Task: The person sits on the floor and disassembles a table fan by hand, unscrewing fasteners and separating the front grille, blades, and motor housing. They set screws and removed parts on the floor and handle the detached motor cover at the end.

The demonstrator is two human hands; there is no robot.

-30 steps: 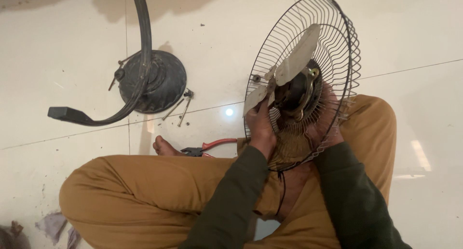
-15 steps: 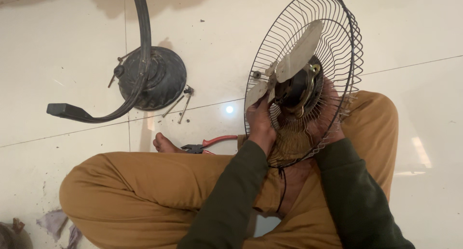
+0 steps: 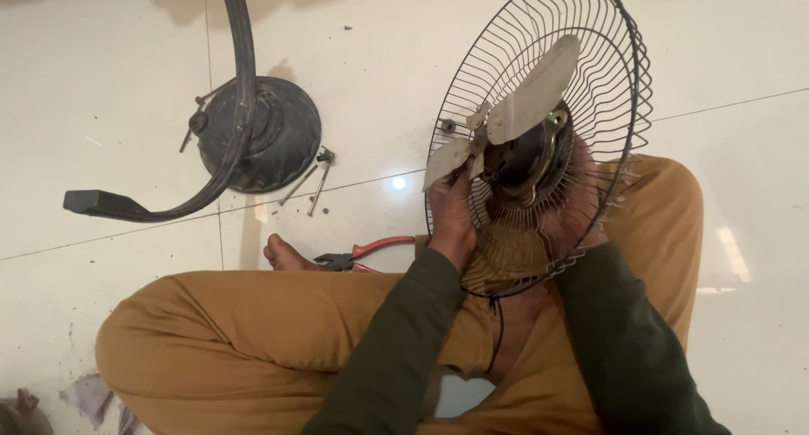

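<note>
You're sitting cross-legged on the tiled floor point(image 3: 101, 81) with the fan head point(image 3: 539, 140) propped on your lap, its wire cage point(image 3: 619, 72) tilted up and away from you. Your left hand point(image 3: 451, 216) is at the front of the cage, fingers curled around the lower blade point(image 3: 445, 159) near the hub. Your right hand point(image 3: 566, 220) sits behind the wire grille, pressed against the back of the motor point(image 3: 527, 161); through the wires I can't tell how far it's closed. The upper blade point(image 3: 535, 89) points up toward the cage rim. By your bare foot point(image 3: 282, 254), red-handled pliers point(image 3: 362, 255) lie on the floor, touching your trouser leg. Farther left sits the round black fan base point(image 3: 274, 136) with its curved stand arm point(image 3: 168, 203), and two long bolts point(image 3: 312, 182) lie just beside it.
</note>
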